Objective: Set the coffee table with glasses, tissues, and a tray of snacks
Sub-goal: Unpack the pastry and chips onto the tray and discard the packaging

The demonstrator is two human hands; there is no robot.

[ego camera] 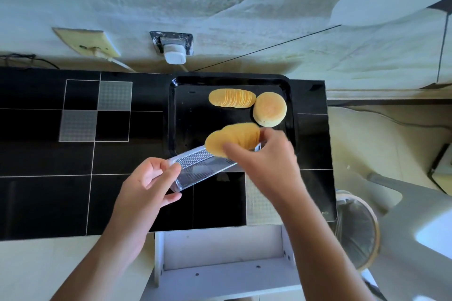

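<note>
Over the black tray [179,117], the right hand [264,161] is gripping a chip stack [232,139] while the left hand [149,178] is pinching a clear sleeve [198,168]. More chips [231,98] and a bun [269,109] are lying on the tray.

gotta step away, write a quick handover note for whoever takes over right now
Left hand grips the clear plastic chip sleeve at the tray's near edge. Right hand holds a stack of chips just above the black tray.
Done: one chip stack and a bun lie on the tray.
Left: set this stack down, discard the sleeve; glasses and tissues not in view.
</note>
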